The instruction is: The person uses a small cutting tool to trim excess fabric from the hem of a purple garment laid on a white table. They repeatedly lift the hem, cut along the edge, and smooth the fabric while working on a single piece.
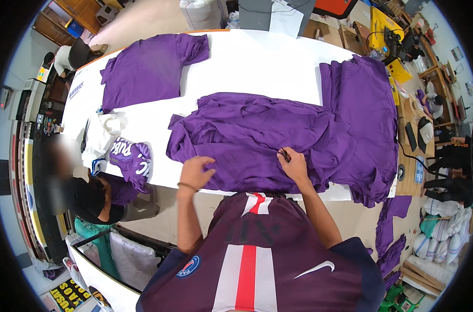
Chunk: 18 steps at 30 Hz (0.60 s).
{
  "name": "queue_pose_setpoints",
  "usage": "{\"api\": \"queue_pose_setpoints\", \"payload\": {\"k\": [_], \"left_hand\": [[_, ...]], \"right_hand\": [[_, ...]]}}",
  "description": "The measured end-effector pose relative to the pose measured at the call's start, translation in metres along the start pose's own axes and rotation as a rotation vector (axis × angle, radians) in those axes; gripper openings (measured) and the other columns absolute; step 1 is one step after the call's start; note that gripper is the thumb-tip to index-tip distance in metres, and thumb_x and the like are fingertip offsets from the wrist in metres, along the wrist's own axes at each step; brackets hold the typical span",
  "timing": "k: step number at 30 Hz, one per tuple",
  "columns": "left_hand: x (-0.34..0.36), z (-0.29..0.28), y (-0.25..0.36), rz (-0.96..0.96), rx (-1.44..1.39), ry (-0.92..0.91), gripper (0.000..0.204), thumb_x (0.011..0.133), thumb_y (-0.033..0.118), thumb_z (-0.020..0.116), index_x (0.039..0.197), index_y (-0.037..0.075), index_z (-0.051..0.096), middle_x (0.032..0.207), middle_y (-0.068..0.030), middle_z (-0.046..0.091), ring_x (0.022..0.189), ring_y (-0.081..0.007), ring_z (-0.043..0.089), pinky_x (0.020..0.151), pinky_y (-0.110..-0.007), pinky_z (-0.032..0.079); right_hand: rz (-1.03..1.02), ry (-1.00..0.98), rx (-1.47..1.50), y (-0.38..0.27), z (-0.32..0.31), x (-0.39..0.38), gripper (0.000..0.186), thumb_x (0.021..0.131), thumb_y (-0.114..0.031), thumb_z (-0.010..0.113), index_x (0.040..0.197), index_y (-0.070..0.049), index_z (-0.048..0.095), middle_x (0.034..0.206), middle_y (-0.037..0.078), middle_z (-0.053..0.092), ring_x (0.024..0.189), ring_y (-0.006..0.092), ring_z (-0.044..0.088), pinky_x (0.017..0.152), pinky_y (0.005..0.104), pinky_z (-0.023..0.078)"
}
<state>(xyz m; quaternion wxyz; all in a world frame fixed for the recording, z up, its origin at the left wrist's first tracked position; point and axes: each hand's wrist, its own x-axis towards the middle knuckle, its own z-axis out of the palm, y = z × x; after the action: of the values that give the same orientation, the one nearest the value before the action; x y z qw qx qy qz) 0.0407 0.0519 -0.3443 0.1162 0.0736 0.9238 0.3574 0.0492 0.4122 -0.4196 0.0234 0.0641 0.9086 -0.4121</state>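
Both hands press a rumpled purple shirt on the white table; right hand pinches a small dark tool

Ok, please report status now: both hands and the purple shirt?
Left hand flat on purple shirt. Right hand pinching small dark object on it. Purple pile overlaps right edge.

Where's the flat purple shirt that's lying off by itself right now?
In the head view, the lone purple shirt lies spread flat at the far left of the white table, beyond the left hand and apart from the purple garment pile under both hands.
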Motion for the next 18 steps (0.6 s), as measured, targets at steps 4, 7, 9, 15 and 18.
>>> {"api": "queue_pose_setpoints", "payload": {"k": [4,7,9,15,18], "left_hand": [[0.037,0.057,0.034,0.019,-0.106,0.242,0.031,0.076,0.014,0.084,0.104,0.003,0.074,0.094,-0.0123,0.069,0.083,-0.028,0.069,0.077,-0.039,0.056],[0.059,0.084,0.034,0.093,-0.081,0.446,0.035,0.078,0.015,0.084,0.109,0.004,0.072,0.101,-0.0128,0.068,0.085,-0.0284,0.069,0.077,-0.04,0.056],[0.072,0.094,0.03,0.144,-0.031,0.464,0.038,0.079,0.015,0.084,0.113,0.004,0.071,0.104,-0.0132,0.068,0.087,-0.0288,0.069,0.078,-0.04,0.056],[0.086,0.114,0.011,0.036,-0.061,0.36,0.029,0.081,0.018,0.082,0.106,0.004,0.073,0.101,-0.0119,0.069,0.088,-0.0304,0.069,0.078,-0.04,0.056],[0.089,0.126,-0.004,0.145,0.049,0.456,0.024,0.084,0.016,0.079,0.103,0.003,0.074,0.1,-0.012,0.07,0.085,-0.0327,0.069,0.076,-0.041,0.056]], "right_hand": [[0.042,-0.018,0.047,0.003,-0.003,0.004,0.025,0.088,-0.028,0.073,0.102,-0.007,0.071,0.074,0.018,0.067,0.069,0.0389,0.067,0.063,0.0444,0.05],[0.018,0.005,0.084,0.006,0.001,0.001,0.025,0.088,-0.027,0.074,0.101,-0.006,0.071,0.074,0.018,0.067,0.068,0.038,0.066,0.062,0.0434,0.049],[0.029,-0.002,0.088,0.006,0.002,-0.001,0.025,0.088,-0.027,0.074,0.101,-0.006,0.071,0.074,0.018,0.067,0.068,0.0374,0.066,0.063,0.0433,0.049],[0.03,-0.021,0.088,0.015,0.006,-0.004,0.027,0.088,-0.027,0.075,0.104,-0.007,0.071,0.077,0.018,0.068,0.071,0.0368,0.068,0.065,0.0432,0.05],[0.036,-0.04,0.067,0.015,0.006,-0.004,0.027,0.087,-0.027,0.075,0.106,-0.008,0.071,0.078,0.017,0.069,0.072,0.0366,0.068,0.066,0.0432,0.051]]}}
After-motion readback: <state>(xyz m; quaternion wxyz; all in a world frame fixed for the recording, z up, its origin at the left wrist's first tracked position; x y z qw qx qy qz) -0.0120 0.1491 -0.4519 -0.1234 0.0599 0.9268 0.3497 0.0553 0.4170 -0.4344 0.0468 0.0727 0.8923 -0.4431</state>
